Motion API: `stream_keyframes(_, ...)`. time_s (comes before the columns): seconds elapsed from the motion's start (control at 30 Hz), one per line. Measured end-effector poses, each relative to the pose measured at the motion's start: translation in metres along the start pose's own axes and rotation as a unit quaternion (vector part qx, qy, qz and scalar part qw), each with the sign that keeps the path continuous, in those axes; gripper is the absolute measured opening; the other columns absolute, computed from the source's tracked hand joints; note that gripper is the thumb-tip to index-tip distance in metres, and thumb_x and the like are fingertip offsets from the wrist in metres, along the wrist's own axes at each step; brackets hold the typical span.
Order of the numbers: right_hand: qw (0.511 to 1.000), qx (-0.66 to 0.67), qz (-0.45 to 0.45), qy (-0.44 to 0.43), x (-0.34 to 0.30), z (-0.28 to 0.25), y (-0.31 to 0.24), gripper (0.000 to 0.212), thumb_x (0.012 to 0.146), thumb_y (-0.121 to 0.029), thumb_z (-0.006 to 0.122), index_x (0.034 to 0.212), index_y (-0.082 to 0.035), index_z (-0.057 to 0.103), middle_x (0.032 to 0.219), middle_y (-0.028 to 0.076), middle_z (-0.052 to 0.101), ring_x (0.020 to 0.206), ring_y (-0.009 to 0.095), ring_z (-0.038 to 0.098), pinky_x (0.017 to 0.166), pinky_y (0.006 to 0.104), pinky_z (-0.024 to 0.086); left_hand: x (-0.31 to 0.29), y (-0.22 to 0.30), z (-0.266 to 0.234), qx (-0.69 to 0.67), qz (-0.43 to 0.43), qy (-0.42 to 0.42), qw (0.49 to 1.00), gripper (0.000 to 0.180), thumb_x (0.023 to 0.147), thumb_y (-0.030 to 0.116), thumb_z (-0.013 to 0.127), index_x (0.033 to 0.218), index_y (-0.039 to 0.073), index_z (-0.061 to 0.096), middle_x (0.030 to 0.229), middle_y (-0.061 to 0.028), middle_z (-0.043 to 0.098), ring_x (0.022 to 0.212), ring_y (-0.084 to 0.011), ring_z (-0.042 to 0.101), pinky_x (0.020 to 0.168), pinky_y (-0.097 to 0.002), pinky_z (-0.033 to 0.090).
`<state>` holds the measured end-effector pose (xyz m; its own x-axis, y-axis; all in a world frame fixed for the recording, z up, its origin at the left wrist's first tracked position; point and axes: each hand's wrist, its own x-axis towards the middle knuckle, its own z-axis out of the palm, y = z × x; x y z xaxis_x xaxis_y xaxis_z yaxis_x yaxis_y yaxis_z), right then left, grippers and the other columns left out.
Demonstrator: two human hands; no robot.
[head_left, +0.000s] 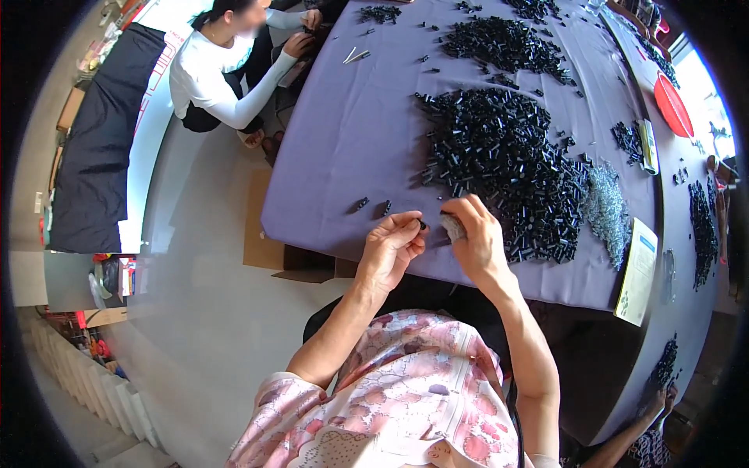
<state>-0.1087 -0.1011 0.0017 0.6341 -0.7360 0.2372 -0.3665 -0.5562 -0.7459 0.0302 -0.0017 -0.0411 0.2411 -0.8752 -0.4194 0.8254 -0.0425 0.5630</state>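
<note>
Close to the table's front edge, my left hand [388, 248] pinches a small black cylindrical piece [423, 224] between thumb and fingertips. Just to its right, the curled fingers of my right hand [482, 248] hold a small clump of greyish, see-through bits [452, 228]; what they are exactly is too small to tell. Two small black pieces, one [360, 204] and another [387, 207], lie on the cloth beyond my left hand. A large heap of short black tubes [499, 144] spreads beyond and beside my right hand.
A purple cloth [335, 140] covers the table. Right of the heap lie a clear-parts pile [608, 207] and a yellowish sheet [637, 269]. A red basket [673, 106] stands farther right. One person [218, 70] sits at the left side; another's hands [662, 404] work at lower right.
</note>
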Motion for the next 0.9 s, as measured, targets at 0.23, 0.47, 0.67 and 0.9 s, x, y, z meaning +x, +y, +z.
stream_keyframes(0.23, 0.929, 0.325, 0.178, -0.008, -0.035, -0.002, -0.004, 0.035, 0.074, 0.022, 0.047, 0.102, 0.003, 0.058, 0.093, 0.007, 0.063, 0.086, 0.014, 0.063, 0.076, 0.0254, 0.051, 0.005, -0.014, 0.011, 0.007, 0.01, -0.013, 1.0, 0.015, 0.088, 0.004, 0.061, 0.102, 0.007, 0.064, 0.088, -0.0054, 0.067, 0.073, -0.0129, 0.062, 0.07, -0.0259, 0.051)
stream_keyframes(0.47, 0.892, 0.407, 0.198, 0.02, -0.042, 0.005, 0.013, 0.019, 0.084, 0.011, 0.057, 0.1, 0.002, 0.058, 0.095, 0.006, 0.063, 0.086, 0.012, 0.062, 0.077, 0.0269, 0.054, 0.006, -0.022, 0.018, 0.003, 0.002, -0.045, 0.999, 0.018, 0.089, 0.003, 0.059, 0.106, 0.006, 0.064, 0.09, -0.0054, 0.067, 0.074, -0.0126, 0.061, 0.073, -0.0271, 0.052)
stream_keyframes(0.67, 0.879, 0.423, 0.215, 0.037, -0.044, 0.003, 0.011, 0.016, 0.084, 0.01, 0.058, 0.098, 0.001, 0.059, 0.093, 0.005, 0.063, 0.085, 0.011, 0.062, 0.075, 0.0273, 0.055, 0.005, -0.019, 0.023, 0.015, 0.004, -0.034, 0.999, 0.018, 0.088, 0.003, 0.059, 0.106, 0.005, 0.063, 0.089, -0.006, 0.066, 0.073, -0.0122, 0.061, 0.071, -0.0256, 0.052)
stream_keyframes(0.9, 0.97, 0.185, 0.149, 0.042, -0.036, -0.006, 0.007, 0.023, 0.076, 0.013, 0.059, 0.095, 0.0, 0.06, 0.087, 0.009, 0.065, 0.077, 0.017, 0.064, 0.069, 0.028, 0.052, 0.008, -0.003, 0.013, 0.015, 0.039, -0.015, 0.999, 0.016, 0.09, 0.004, 0.058, 0.105, 0.006, 0.063, 0.093, -0.0089, 0.065, 0.074, -0.0114, 0.059, 0.073, -0.0251, 0.051)
